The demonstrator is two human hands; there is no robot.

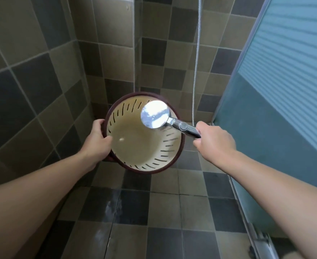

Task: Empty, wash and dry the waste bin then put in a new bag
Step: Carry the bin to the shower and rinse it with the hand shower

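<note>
A round waste bin (135,146) with a cream slotted inside and a dark red rim hangs above the tiled shower floor, its mouth turned up toward me. My left hand (97,138) grips its left rim, thumb inside the edge. My right hand (214,139) holds the handle of a chrome shower head (155,114), whose round face sits over the bin's upper right rim, pointing into the bin. The bin holds no bag and no rubbish.
Checked brown and dark tiles cover the walls and the wet floor (135,212). A metal shower hose (196,68) hangs down the back wall. A frosted glass shower door (284,90) with a metal floor track stands close on the right.
</note>
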